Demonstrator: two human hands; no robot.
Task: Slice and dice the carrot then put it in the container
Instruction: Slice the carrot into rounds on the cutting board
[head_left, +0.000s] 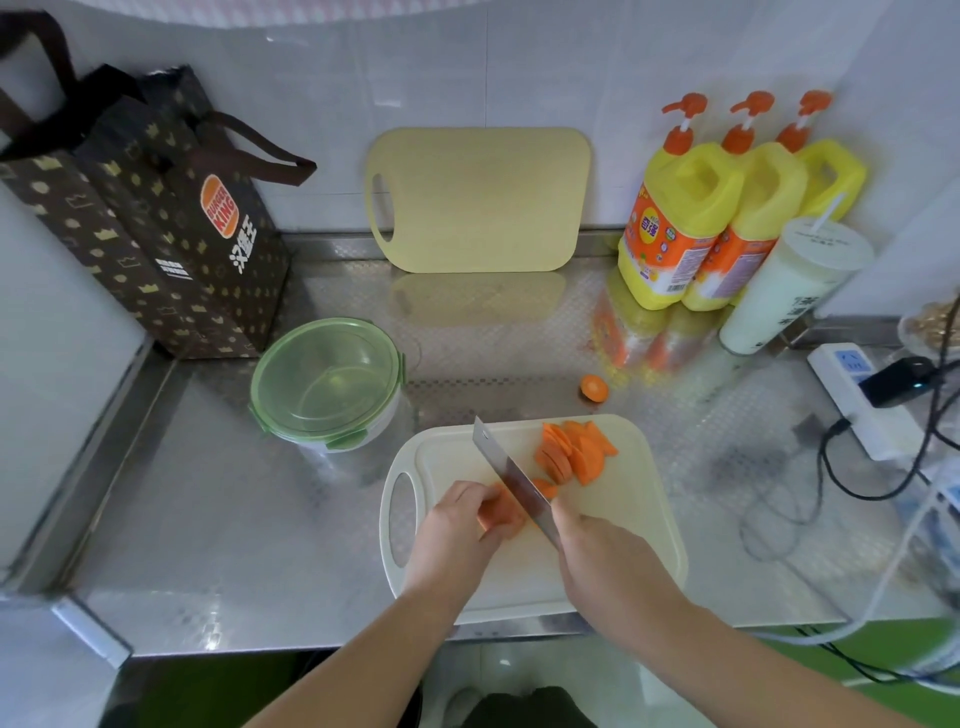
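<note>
On a cream cutting board (623, 540) near the counter's front edge, my left hand (457, 525) pins down an orange carrot piece (501, 512). My right hand (608, 556) grips a knife (506, 475), its blade angled up-left and resting right against the carrot. A pile of carrot slices (574, 452) lies at the board's far right, with one slice (543, 486) beside the blade. A carrot end (594, 387) sits on the counter beyond the board. The round container (327, 384) with a green lid stands to the left, lid on.
A second cutting board (478, 200) leans on the back wall. A dark paper bag (156, 223) stands back left. Three yellow detergent bottles (691, 218) and a white cup (789, 291) stand back right. A power strip (857, 400) with cables lies at the right.
</note>
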